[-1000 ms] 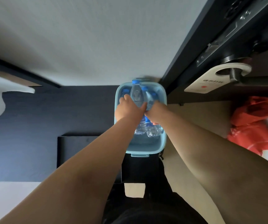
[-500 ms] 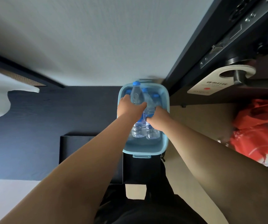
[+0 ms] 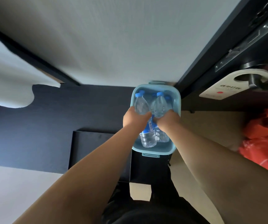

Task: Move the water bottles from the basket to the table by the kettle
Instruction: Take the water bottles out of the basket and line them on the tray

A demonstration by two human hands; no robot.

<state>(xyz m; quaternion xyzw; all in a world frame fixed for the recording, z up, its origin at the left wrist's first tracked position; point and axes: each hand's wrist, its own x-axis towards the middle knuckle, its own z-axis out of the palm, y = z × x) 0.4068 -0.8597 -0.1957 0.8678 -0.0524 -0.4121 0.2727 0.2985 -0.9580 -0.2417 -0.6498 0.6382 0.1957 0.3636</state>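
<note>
While both hands reach into the basket [image 3: 177, 101], left grip [image 3: 134, 119] clasps one bottle [image 3: 140, 104]; right grip [image 3: 168, 119] clasps another bottle [image 3: 160, 105].

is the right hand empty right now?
No: the right hand is closed around a water bottle above the light blue basket, while the left hand grips another bottle.

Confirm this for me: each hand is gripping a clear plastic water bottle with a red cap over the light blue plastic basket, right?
Not quite: the caps are blue, not red. The head view shows the left hand gripping one clear plastic water bottle and the right hand gripping another clear plastic water bottle, both over the light blue plastic basket.
</note>
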